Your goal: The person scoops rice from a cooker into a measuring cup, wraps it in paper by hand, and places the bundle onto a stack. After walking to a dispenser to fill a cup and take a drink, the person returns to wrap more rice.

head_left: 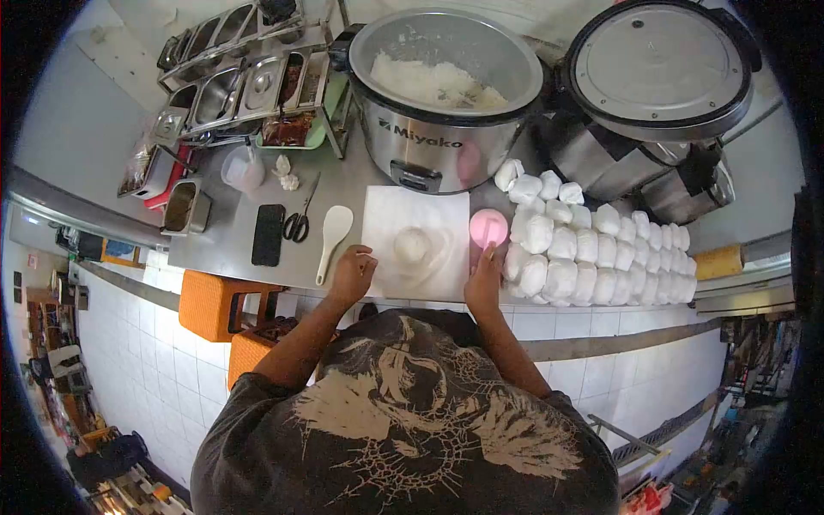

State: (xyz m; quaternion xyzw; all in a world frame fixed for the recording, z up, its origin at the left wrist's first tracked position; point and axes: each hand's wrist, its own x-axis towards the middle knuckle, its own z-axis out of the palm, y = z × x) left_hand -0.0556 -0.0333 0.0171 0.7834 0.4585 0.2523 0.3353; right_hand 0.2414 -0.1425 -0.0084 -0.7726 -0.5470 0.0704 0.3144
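On a sheet of white wrapping paper (386,210) in front of me lies a small round mound of rice (412,245). My right hand (483,285) grips a round pink plastic cup (489,225) at its near side, just right of the paper. Loosely curled, with nothing visible in its fingers, my left hand (353,273) rests by the paper's left edge. A white rice paddle (336,230) lies just beyond it to the left. Behind the paper stands a large rice cooker (421,142), uncovered, with cooked rice (433,81) inside.
Many white wrapped packets (592,249) are stacked at the right. Scissors (300,219), a black phone (269,234) and a clear plastic cup (243,169) lie left. Metal food pans (219,96) fill a rack behind them. Another cooker (657,69) stands back right; an orange stool (206,305) stands below.
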